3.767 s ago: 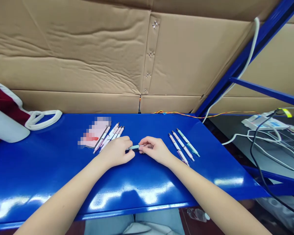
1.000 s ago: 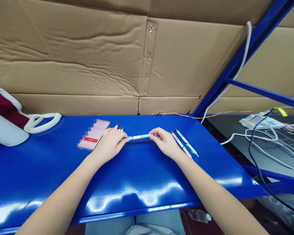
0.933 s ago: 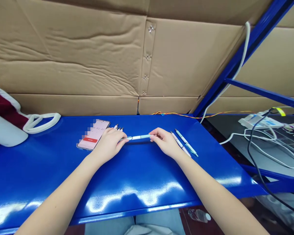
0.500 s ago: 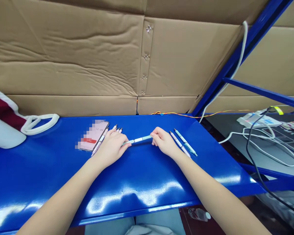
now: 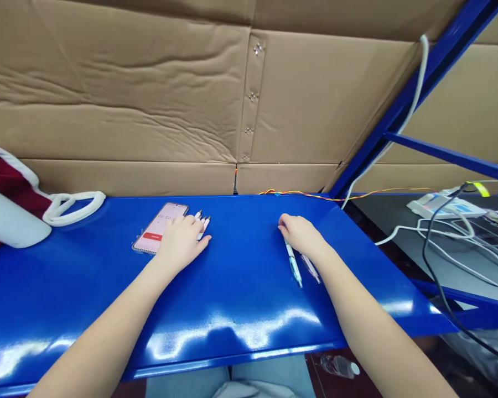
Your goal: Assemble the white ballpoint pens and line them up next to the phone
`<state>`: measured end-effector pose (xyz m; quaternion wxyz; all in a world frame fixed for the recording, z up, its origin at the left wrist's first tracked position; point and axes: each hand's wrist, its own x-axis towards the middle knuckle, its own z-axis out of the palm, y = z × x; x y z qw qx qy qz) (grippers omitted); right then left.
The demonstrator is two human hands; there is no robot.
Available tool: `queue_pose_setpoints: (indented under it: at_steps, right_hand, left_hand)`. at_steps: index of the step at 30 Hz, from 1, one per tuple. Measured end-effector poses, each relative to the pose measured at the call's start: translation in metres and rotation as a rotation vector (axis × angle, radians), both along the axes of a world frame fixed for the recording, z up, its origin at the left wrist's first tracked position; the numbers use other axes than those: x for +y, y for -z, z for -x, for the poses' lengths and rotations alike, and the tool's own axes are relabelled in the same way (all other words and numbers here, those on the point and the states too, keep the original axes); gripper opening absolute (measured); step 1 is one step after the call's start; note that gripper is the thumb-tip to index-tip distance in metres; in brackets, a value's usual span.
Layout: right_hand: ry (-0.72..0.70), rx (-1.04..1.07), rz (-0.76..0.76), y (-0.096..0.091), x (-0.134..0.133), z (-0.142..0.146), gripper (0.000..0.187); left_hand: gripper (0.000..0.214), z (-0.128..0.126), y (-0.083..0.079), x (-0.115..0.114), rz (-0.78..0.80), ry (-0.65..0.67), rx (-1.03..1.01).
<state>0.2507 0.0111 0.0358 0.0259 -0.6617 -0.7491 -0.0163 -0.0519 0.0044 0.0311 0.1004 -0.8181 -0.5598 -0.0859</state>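
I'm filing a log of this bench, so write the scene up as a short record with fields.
Left hand: over the pale pens; grip unclear
Right hand: at the upper end of a light blue pen; grip unclear
Beside it: pinkish pen, partly hidden by the hand
Phone: screen up and lit, partly covered by the left hand
Surface: glossy blue table
Behind: brown panelling
Floor: clear bottle, lying on its side

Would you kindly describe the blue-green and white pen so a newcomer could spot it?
On the blue table, find the right hand. Partly beneath it, slanting toward the near edge, lies the blue-green and white pen. Its colour and place farther left set it apart from the pale pink pen beside it.
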Motion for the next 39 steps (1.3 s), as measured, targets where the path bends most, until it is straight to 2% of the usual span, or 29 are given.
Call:
queue_pose_setpoints:
  at_steps: [3,7,11,13,18,23,27,35,39]
  right_hand:
    - [-0.012,-0.096,-0.084,0.001,-0.002,0.009,0.021]
    - [-0.075,-0.011,-0.201,0.002,-0.013,0.03,0.03]
    - [-0.375,0.11,-0.243,0.01,-0.025,0.053,0.038]
    - [-0.453,0.174,-0.209,0.013,-0.027,0.06,0.033]
    - [-0.464,0.199,-0.143,0.011,-0.03,0.063,0.026]
    - [-0.489,0.064,-0.207,0.004,-0.039,0.071,0.025]
    - [-0.519,-0.036,-0.211,0.006,-0.043,0.076,0.023]
    - [-0.555,-0.001,-0.328,0.02,-0.039,0.075,0.02]
    - [-0.564,0.072,-0.344,0.019,-0.041,0.078,0.023]
  left_hand:
    - [0.029,0.001,0.003,0.004,0.022,-0.057,0.025]
    - [0.025,-0.008,0.005,-0.001,0.05,-0.012,0.019]
    - [0.018,-0.019,0.001,-0.013,0.058,0.155,-0.027]
    - [0.019,-0.023,0.0,-0.019,0.056,0.233,-0.07]
    - [0.02,-0.026,-0.002,-0.024,-0.003,0.335,-0.087]
    - [0.025,-0.029,0.001,-0.024,-0.065,0.352,-0.012]
    - [0.031,-0.029,0.004,-0.025,-0.088,0.401,0.022]
    - [0.034,-0.024,0.003,-0.025,0.061,0.377,-0.11]
    - [0.032,-0.022,-0.002,-0.024,0.184,0.362,-0.188]
